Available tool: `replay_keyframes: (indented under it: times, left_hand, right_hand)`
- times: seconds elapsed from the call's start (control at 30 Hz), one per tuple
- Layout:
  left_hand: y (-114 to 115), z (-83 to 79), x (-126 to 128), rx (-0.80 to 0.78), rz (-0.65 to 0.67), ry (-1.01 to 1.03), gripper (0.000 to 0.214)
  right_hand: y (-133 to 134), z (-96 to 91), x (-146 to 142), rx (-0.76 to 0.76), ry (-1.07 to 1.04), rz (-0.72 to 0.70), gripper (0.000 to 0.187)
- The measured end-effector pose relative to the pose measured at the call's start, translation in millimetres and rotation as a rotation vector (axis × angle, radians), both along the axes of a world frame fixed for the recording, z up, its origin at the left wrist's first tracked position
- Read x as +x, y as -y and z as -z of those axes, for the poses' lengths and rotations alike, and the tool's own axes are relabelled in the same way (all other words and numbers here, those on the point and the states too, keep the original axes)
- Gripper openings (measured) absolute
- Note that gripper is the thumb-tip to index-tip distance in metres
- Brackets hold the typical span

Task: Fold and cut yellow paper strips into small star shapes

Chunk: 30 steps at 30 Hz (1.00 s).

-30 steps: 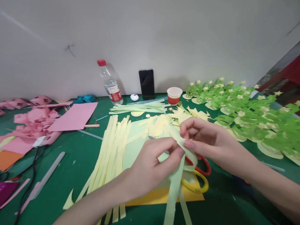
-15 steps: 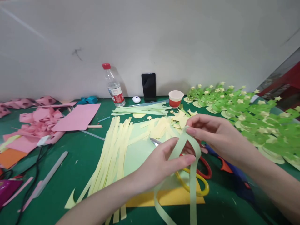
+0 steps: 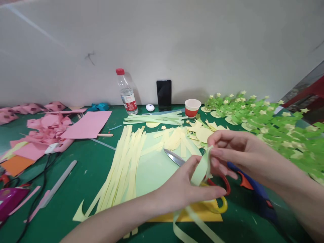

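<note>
Both of my hands hold one light green paper strip (image 3: 199,170) above the green table (image 3: 83,175). My left hand (image 3: 184,190) pinches the strip low down between thumb and fingers. My right hand (image 3: 233,152) pinches its upper end, so the strip bends into a loop between them. The strip's loose tails (image 3: 192,226) hang below toward the near edge. Under the hands lie scissors (image 3: 177,158) with red and yellow handles, on a pale green sheet (image 3: 154,168).
Several pale yellow strips (image 3: 124,165) fan out left of the sheet. Green paper trees with yellow stars (image 3: 268,121) fill the right. Pink paper (image 3: 86,125) lies left. A water bottle (image 3: 126,91), phone (image 3: 164,95) and paper cup (image 3: 192,107) stand by the wall. A blue glue gun (image 3: 253,187) lies right.
The hands shifted right and lower. The strip's loop got smaller and tighter between the fingers, and its tails dropped lower. The scissor blade is more exposed.
</note>
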State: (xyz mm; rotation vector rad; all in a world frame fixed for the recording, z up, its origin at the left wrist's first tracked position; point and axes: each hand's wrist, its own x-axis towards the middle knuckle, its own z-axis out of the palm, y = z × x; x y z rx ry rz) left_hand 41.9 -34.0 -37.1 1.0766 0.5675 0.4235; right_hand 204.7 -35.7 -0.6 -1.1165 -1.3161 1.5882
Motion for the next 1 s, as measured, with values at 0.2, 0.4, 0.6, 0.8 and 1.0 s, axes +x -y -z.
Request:
replay_keyframes:
  times: [0.2, 0.4, 0.6, 0.8, 1.0]
  left_hand:
    - [-18, -29.4, -22, 0.109, 0.176, -0.183, 0.005]
    - [-80, -58.9, -76, 0.515, 0.202, -0.697, 0.020]
    - [-148, -50.0, -114, 0.686, 0.031, -1.063, 0.015]
    - [-200, -42.8, -122, 0.814, -0.155, -1.196, 0.028]
    - [-223, -23.5, -116, 1.071, -0.451, -1.356, 0.031]
  right_hand:
    - [-3, -9.3, 23, 0.145, 0.062, 0.205, 0.021]
    - [-20, -11.8, 46, 0.224, 0.513, 0.302, 0.022]
    - [-61, -6.4, 29, 0.248, 0.831, 0.214, 0.018]
    - [-107, 1.6, 0, 0.274, 0.908, 0.244, 0.029]
    - [-137, 5.4, -24, 0.272, 1.006, 0.277, 0.031]
